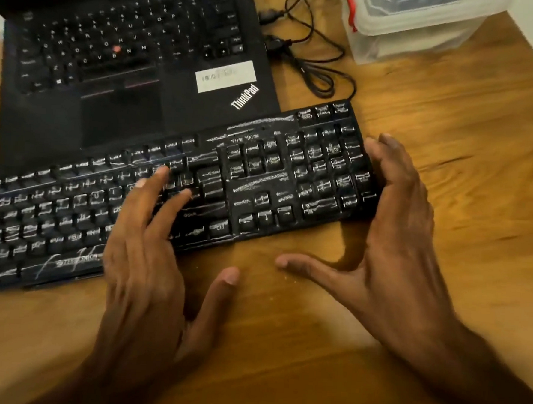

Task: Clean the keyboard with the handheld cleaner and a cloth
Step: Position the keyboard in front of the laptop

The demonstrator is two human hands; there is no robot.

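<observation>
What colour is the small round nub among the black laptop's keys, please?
The nub is red, head view.

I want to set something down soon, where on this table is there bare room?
Bare wood lies right of the keyboard, in front of the plastic container, and along the near table edge, around the left hand and right hand. Behind the keyboard it is crowded: ThinkPad laptop, cables, container.

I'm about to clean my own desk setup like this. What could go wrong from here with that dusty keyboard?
The white-streaked black keyboard lies right beside the open black laptop, so loosened dust may well land on the laptop's keys. The right hand is at the keyboard's end; shoving it away could snag the looped black cables. The left hand lies across the keys and may smear grime.
</observation>
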